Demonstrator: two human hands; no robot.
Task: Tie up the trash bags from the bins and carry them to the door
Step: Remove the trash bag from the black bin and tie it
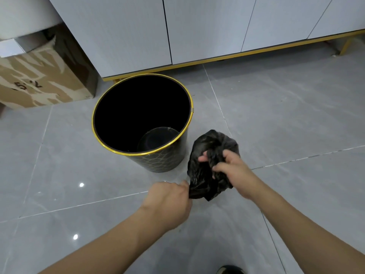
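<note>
A small black trash bag (206,175) hangs crumpled just right of a round black bin (158,161) with a gold rim. The bin stands on the grey tile floor with no bag in it. My right hand (231,169) grips the bunched upper part of the bag, fingers curled into the plastic. My left hand (169,200) pinches the bag's lower left edge, close to the bin's base.
White cabinets (197,30) with a gold base strip run along the back. A cardboard box (37,76) stands at the left beside the bin. Grey floor tiles (286,115) spread to the right. A dark shoe tip (230,269) shows at the bottom edge.
</note>
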